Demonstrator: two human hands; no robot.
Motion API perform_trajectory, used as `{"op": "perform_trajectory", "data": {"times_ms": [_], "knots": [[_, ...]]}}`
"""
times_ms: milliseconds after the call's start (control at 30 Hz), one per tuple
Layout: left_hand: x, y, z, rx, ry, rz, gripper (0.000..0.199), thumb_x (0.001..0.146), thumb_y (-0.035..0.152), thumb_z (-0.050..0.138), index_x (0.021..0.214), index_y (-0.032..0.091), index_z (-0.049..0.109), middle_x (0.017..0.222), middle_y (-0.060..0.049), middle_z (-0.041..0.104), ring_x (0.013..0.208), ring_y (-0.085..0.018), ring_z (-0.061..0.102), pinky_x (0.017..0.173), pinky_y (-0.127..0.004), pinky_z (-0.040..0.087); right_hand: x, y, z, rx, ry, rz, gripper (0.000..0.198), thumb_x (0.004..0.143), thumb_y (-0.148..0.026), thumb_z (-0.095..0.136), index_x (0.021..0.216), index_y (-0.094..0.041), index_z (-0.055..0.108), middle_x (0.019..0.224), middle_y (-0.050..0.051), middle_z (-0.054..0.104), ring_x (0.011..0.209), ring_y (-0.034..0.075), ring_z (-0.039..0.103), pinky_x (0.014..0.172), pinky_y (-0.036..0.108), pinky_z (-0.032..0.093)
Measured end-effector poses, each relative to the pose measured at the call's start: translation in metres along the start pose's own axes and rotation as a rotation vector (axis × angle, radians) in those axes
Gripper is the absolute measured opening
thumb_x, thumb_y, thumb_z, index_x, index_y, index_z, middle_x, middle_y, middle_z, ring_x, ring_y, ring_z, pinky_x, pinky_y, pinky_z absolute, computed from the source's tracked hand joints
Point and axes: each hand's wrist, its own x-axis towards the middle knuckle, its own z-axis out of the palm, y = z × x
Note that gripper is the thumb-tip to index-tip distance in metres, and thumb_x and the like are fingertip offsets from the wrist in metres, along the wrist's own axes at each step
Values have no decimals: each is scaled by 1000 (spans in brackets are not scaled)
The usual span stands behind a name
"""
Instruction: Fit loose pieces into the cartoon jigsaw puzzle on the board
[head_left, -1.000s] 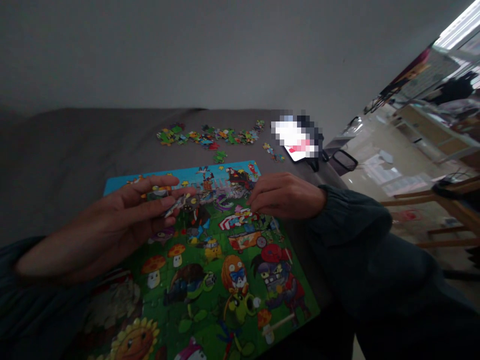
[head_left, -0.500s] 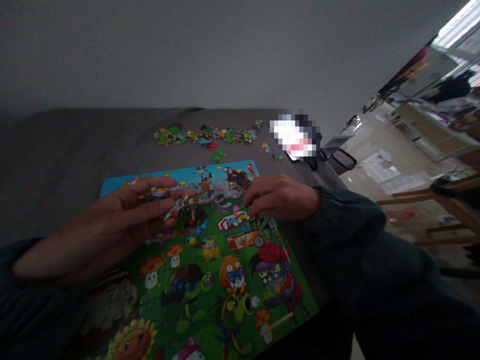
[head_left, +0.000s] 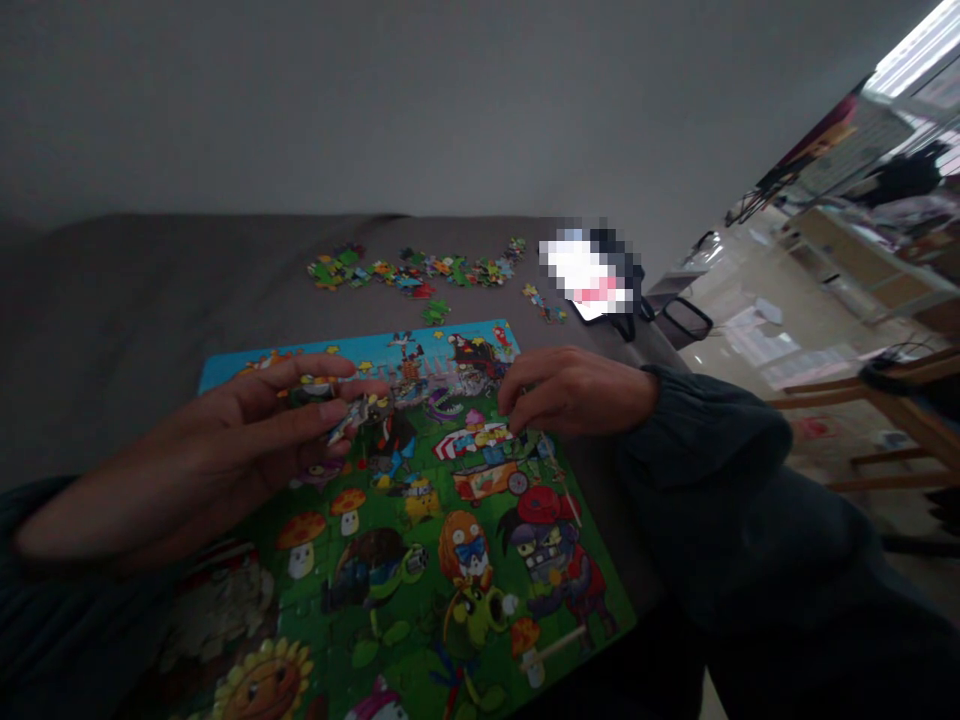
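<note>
A jigsaw puzzle with cartoon plants and zombies lies on the grey surface in front of me. Above its left part, my left hand pinches a jigsaw piece between thumb and fingers. The piece is tilted, and the fingers hide part of the picture behind it. At the puzzle's upper right edge, my right hand has its fingers curled down and together, touching or just over the picture. Whatever those fingertips hold, if anything, is hidden.
Loose jigsaw pieces form a row beyond the puzzle, with one green piece nearer. A few more pieces lie beside a blurred-out bright object at the right. Past the surface's right edge stands a wooden chair.
My right hand has shifted slightly right, uncovering a little more of the puzzle. My left hand stays almost in place with the jigsaw piece.
</note>
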Motion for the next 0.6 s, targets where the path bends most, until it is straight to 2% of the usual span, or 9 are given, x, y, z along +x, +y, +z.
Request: {"op": "perform_trajectory", "data": {"times_ms": [167, 300, 400, 600], "knots": [[-1, 2, 2, 1, 17, -2, 30, 71, 25, 96, 96, 23, 80, 94, 1, 81, 72, -12, 72, 65, -17, 65, 2, -2, 1, -6, 4, 7, 23, 100, -8, 56, 95, -17, 76, 105, 7, 75, 98, 16, 66, 88, 31, 52], [-3, 3, 3, 7, 23, 6, 29, 71, 28, 96, 95, 24, 80, 95, 1, 81, 70, -11, 72, 65, -17, 65, 4, -5, 4, 2, 14, -4, 24, 96, -10, 59, 107, -17, 79, 105, 8, 75, 97, 19, 66, 90, 35, 52], [-1, 1, 2, 11, 20, 2, 29, 73, 28, 95, 97, 24, 80, 93, 2, 80, 73, -12, 73, 71, -19, 67, 4, -8, 3, -29, -41, -21, 25, 96, -13, 61, 110, -17, 80, 105, 9, 74, 94, 19, 65, 87, 35, 52], [5, -5, -2, -14, 40, 3, 40, 61, 28, 101, 95, 25, 80, 103, 1, 81, 82, -15, 76, 71, -21, 68, 5, -14, 0, -68, -147, 22, 22, 96, -16, 62, 108, -19, 81, 98, 8, 73, 94, 21, 63, 88, 37, 51]]}}
